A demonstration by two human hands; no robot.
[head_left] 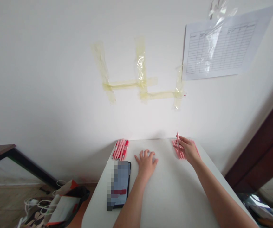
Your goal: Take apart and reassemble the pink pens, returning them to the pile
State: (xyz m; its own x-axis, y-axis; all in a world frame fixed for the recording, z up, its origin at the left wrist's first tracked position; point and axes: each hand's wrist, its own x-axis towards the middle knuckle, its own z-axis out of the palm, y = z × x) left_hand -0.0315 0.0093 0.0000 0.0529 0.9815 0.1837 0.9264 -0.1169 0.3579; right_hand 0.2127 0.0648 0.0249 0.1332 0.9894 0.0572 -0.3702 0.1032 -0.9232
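Observation:
My right hand pinches a pink pen, held upright over the far right of the white table. Beneath and around that hand lie more pink pens, partly hidden by the fingers and palm. My left hand rests on the tabletop with its fingers spread and holds nothing. To its left, at the far left corner, is a bunch of pink and red pens lying side by side.
A phone lies on the white table near its left edge. The wall behind carries yellowed tape and a printed sheet. Bags with cables sit on the floor at left; a dark red wooden piece stands at right.

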